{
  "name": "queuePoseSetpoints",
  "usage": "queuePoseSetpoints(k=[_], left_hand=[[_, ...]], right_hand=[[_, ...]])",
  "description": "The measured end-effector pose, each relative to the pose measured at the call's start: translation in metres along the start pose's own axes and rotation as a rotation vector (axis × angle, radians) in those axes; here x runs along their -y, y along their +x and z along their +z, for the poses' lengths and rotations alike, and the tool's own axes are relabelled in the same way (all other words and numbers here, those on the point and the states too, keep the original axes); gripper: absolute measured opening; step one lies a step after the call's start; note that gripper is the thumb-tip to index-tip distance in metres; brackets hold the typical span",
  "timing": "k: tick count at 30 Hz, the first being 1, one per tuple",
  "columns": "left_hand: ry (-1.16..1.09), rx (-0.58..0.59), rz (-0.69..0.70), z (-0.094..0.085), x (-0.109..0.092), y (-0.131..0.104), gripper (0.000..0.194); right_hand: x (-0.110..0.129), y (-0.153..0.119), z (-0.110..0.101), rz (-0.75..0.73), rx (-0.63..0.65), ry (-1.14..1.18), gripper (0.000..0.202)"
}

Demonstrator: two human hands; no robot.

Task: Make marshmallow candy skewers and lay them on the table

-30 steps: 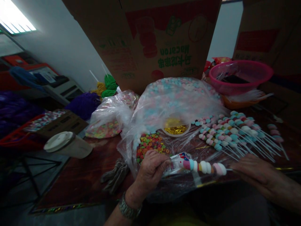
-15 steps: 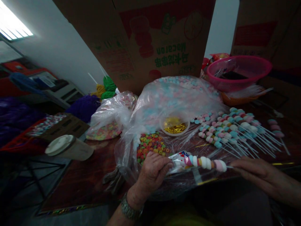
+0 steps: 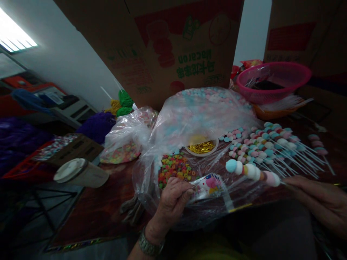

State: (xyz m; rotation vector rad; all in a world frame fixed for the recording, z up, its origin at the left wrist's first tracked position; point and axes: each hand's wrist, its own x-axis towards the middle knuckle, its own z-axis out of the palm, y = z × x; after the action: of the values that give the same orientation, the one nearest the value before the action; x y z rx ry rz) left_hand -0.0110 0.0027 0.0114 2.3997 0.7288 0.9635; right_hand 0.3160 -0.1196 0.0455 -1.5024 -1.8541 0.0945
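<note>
My left hand point(image 3: 176, 196) is closed on the end of a small stack of printed plastic bags point(image 3: 208, 186), pinched between thumb and fingers. In my right hand point(image 3: 317, 200) is the stick end of a marshmallow skewer point(image 3: 252, 172), with blue, white, pink and brownish pieces threaded on it. The skewer tilts up to the left, and its blue tip is apart from the bags. Just behind my left hand lie small colourful ring candies point(image 3: 176, 166). A round dish of gold twist ties point(image 3: 202, 147) sits beyond the bags.
Several finished skewers point(image 3: 271, 144) lie at the right. Behind stand a big clear bag of marshmallows point(image 3: 200, 112), a cardboard box point(image 3: 162, 79) and a pink basket point(image 3: 271, 95). At the left are a lidded paper cup point(image 3: 81, 173) and dark gloves point(image 3: 132, 209).
The skewer has moved right, away from the bags, and its blue tip has risen clear of the bag opening. My left hand still pinches the bags in nearly the same place.
</note>
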Motion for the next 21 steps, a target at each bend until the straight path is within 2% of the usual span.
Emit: queuePoseSetpoints(k=[7, 12, 15, 17, 21], left_hand=[[-0.064, -0.014, -0.064, 0.0, -0.002, 0.0, 0.021], [0.003, 0.015, -0.007, -0.002, -0.002, 0.004, 0.018], [0.13, 0.12, 0.06, 0.002, -0.006, 0.01, 0.02], [0.195, 0.17, 0.1, 0.005, -0.008, 0.012, 0.022], [0.211, 0.191, 0.071, 0.01, -0.009, 0.013, 0.029]], right_hand=[[0.002, -0.005, 0.017, -0.162, 0.018, 0.037, 0.016], [0.001, -0.007, 0.013, -0.256, 0.181, 0.035, 0.02], [0.002, -0.006, 0.012, -0.234, 0.274, 0.028, 0.02], [0.0, -0.008, 0.016, -0.176, 0.286, 0.028, 0.022], [-0.006, -0.013, 0.025, -0.074, 0.278, 0.034, 0.024]])
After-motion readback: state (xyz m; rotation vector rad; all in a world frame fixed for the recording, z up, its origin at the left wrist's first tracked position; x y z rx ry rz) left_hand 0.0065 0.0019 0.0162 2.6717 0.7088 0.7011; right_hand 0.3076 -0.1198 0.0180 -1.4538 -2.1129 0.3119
